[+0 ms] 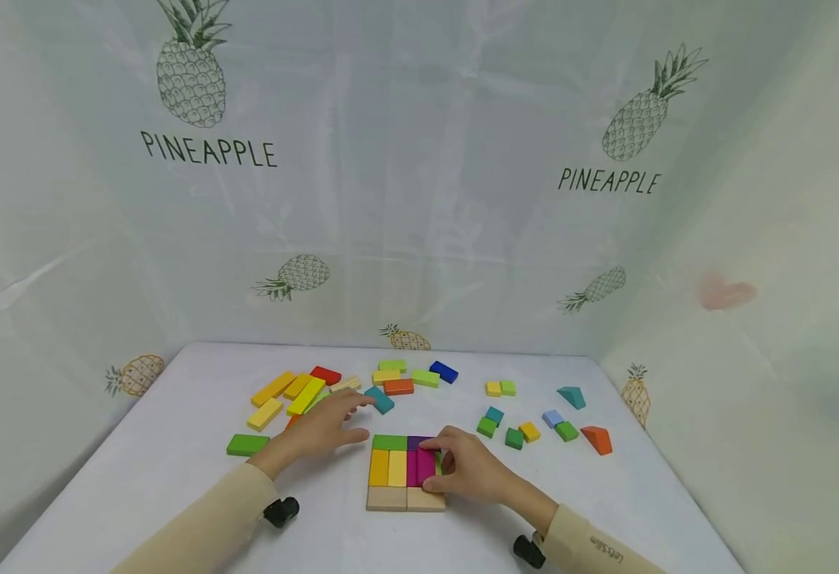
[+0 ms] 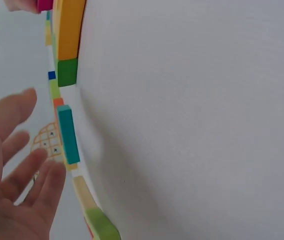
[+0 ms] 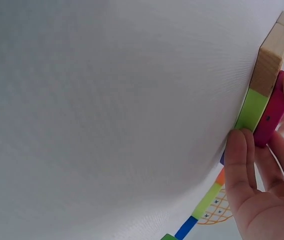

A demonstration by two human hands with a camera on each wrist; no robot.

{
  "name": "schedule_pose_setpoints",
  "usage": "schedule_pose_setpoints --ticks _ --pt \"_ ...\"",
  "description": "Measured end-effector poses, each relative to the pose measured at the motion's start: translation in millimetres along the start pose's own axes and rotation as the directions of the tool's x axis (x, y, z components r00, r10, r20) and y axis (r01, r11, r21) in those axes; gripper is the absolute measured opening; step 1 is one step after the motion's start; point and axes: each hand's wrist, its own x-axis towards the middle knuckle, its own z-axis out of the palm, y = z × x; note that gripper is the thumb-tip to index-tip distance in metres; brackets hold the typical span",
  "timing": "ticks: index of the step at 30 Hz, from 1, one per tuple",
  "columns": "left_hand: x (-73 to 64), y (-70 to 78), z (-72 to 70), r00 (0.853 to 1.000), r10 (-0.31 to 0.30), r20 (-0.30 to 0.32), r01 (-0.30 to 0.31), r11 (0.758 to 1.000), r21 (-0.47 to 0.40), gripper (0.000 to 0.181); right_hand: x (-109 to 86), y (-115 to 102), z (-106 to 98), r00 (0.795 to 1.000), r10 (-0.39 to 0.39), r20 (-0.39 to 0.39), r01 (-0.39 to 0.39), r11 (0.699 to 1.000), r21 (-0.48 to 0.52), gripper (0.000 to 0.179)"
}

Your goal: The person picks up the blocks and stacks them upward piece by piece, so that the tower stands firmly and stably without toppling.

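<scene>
My right hand [image 1: 475,469] pinches a magenta block [image 3: 271,116] between thumb and fingers at the right side of a flat square of blocks. In the right wrist view it sits higher than the light green block [image 3: 252,107] beside it. The square also has a green block [image 1: 389,442], yellow blocks [image 1: 380,469], a purple block [image 1: 415,442] and two plain wood blocks [image 1: 387,499] along its near edge. With fingers spread and holding nothing, my left hand [image 1: 321,426] hovers left of the square, fingertips near a teal block [image 1: 380,399].
Beyond the left hand lie yellow blocks [image 1: 273,389], a red block [image 1: 326,375] and a green block [image 1: 247,445]. Behind the square are an orange block [image 1: 399,387] and a dark blue block [image 1: 444,371]. Small cubes [image 1: 514,438] and triangles [image 1: 597,440] lie scattered at right.
</scene>
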Motion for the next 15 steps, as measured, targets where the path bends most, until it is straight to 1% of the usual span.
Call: schedule_pose_setpoints --ticks 2,4,10,13,15 --pt "6.6 0.1 1.7 0.998 -0.038 -0.046 0.039 0.999 0.018 0.061 -0.8 0 -1 1.000 0.001 0.000 -0.001 1.000 0.005 0.056" --pt "13.5 1.0 3.9 0.996 -0.059 -0.074 0.062 0.998 0.031 0.064 -1.0 0 -1 1.000 0.003 0.002 -0.003 1.000 0.014 0.056" --pt "34.3 4.5 10.8 0.989 -0.086 -0.123 0.095 0.993 0.070 0.068 -0.3 1 -1 1.000 0.009 0.006 -0.009 1.000 0.021 0.056" --pt "41.6 4.5 14.1 0.983 -0.117 -0.143 0.130 0.988 0.088 0.069 -0.3 1 -1 1.000 0.012 0.006 -0.012 1.000 0.018 0.056" --pt "45.4 4.1 16.4 0.979 -0.139 -0.149 0.152 0.985 0.083 0.069 -0.7 1 -2 1.000 0.013 0.005 -0.013 1.000 0.019 0.056"
